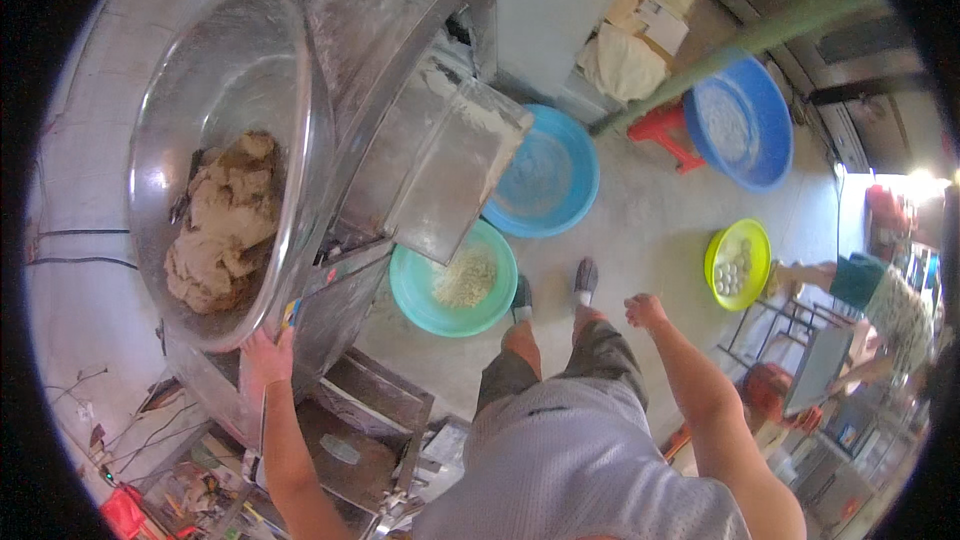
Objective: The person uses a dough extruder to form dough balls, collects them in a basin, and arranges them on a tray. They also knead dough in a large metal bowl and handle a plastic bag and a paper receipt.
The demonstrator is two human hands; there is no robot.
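Observation:
My left hand [268, 361] reaches up to the side of a large machine, just under the rim of a big metal mixing bowl [300, 112]. Beside its fingers is a small blue and yellow label. A large lump of dough [225, 229] lies inside the bowl. Low over the floor, away from any container, my right hand [645, 311] hangs with its fingers curled; whether it holds anything small cannot be told. A metal chute [442, 165] slopes from the machine over a green plastic basin [405, 300] holding pale crumbly dough or flour.
A light-blue basin [585, 172] stands beside the chute. Beyond it, a blue basin [776, 127] rests on a red stool [664, 136]. A yellow-green basin [761, 262] with pale round pieces is at the right, near another person [896, 315]. A green pole [720, 52] crosses the upper right.

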